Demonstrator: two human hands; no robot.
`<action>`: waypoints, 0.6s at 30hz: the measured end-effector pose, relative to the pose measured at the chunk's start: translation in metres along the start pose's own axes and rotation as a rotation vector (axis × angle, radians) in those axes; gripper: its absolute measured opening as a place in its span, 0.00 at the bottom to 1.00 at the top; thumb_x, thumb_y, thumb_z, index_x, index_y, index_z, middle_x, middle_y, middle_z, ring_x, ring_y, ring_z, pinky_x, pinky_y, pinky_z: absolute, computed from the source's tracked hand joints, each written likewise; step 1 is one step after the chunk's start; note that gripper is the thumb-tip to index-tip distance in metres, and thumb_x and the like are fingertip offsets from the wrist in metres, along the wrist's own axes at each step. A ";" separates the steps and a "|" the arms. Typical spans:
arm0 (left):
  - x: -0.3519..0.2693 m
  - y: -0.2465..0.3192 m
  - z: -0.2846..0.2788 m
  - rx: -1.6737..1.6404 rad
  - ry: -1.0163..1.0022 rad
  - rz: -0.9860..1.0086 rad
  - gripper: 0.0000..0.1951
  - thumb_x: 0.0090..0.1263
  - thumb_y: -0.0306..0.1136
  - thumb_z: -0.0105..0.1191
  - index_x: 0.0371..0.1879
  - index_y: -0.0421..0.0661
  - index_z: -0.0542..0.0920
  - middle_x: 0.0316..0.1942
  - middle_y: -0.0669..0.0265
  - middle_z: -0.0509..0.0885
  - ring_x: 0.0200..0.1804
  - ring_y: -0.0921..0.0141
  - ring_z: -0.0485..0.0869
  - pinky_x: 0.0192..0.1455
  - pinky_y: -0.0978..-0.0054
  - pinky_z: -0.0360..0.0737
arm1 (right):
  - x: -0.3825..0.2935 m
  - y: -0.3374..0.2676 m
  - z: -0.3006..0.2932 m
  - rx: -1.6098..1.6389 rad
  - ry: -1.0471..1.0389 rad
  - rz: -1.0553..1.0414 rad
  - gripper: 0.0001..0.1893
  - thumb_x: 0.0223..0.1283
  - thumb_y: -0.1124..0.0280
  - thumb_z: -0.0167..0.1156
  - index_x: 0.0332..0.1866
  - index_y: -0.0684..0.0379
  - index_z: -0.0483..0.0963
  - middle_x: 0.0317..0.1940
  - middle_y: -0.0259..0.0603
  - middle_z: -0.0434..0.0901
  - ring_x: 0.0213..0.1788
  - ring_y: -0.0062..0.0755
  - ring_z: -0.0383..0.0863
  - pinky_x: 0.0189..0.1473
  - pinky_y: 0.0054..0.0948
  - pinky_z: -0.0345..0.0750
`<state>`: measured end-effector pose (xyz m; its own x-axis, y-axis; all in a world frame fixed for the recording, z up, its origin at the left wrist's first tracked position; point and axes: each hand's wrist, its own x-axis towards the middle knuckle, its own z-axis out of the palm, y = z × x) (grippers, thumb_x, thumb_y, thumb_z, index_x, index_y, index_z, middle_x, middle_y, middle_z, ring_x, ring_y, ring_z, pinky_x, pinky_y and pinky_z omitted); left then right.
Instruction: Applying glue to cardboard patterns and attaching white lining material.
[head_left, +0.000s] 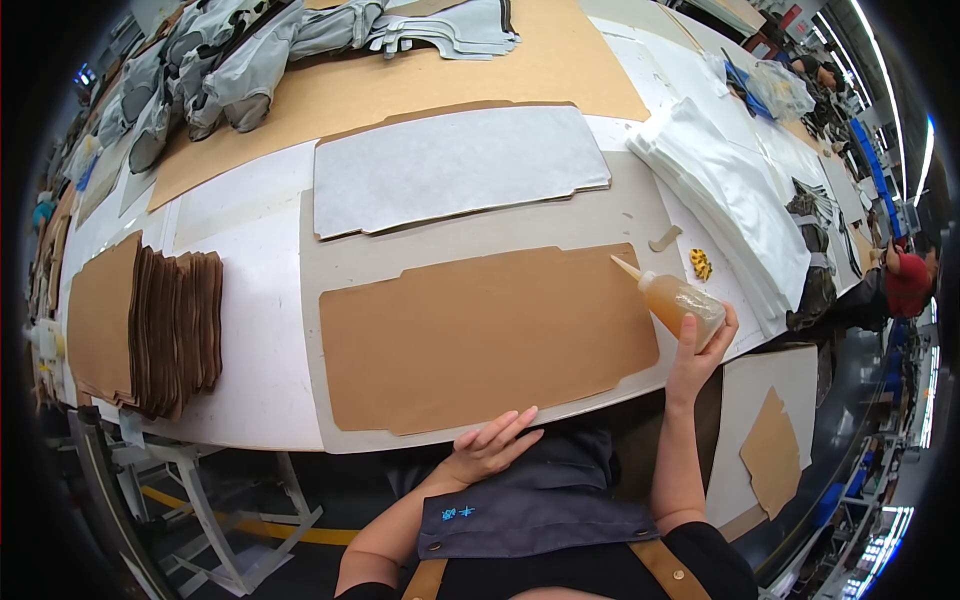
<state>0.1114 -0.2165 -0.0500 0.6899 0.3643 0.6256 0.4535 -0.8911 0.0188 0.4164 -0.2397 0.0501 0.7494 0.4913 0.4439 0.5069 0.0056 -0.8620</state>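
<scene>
A clear squeeze bottle (679, 301) of amber liquid is gripped in my right hand (699, 355), tilted with its long pointed nozzle over the upper right corner of a brown paperboard panel (487, 337). Whether the tip touches the panel cannot be told. This panel has notched edges and lies flat on a grey board (465, 225) in front of me. My left hand (495, 448), holding nothing, rests at the table's near edge just below the panel. Farther back lies a similar panel with a white top face (457, 169), brown edges showing beneath it.
A thick stack of brown panels (105, 322) stands at the left. Folded white sheets (720, 195) lie on the right, near a small yellow object (700, 264) and a curved scrap (664, 238). Grey fabric pieces (247, 67) are piled at the back. A person in red (909, 283) is at far right.
</scene>
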 end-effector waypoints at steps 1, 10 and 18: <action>-0.001 0.000 0.001 0.000 -0.002 -0.001 0.15 0.74 0.42 0.46 0.52 0.76 0.84 0.67 0.85 0.78 0.69 0.81 0.70 0.80 0.65 0.36 | -0.001 -0.001 0.002 0.018 -0.013 0.008 0.26 0.70 0.68 0.61 0.67 0.60 0.61 0.57 0.39 0.69 0.59 0.27 0.71 0.65 0.29 0.68; 0.000 -0.001 0.000 -0.024 0.018 -0.005 0.15 0.73 0.40 0.47 0.49 0.75 0.86 0.66 0.84 0.79 0.69 0.80 0.71 0.79 0.66 0.37 | -0.016 -0.014 0.021 0.016 -0.123 -0.020 0.29 0.67 0.64 0.66 0.66 0.60 0.61 0.55 0.39 0.67 0.58 0.28 0.69 0.63 0.28 0.68; 0.000 -0.001 0.000 -0.036 0.023 -0.018 0.15 0.72 0.38 0.48 0.48 0.75 0.86 0.65 0.83 0.80 0.68 0.80 0.72 0.78 0.67 0.38 | -0.029 -0.028 0.045 0.046 -0.208 -0.039 0.30 0.66 0.62 0.67 0.66 0.59 0.61 0.55 0.39 0.67 0.57 0.28 0.69 0.62 0.29 0.68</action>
<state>0.1107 -0.2154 -0.0496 0.6686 0.3747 0.6423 0.4450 -0.8936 0.0581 0.3618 -0.2152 0.0504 0.6230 0.6593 0.4209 0.5100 0.0655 -0.8577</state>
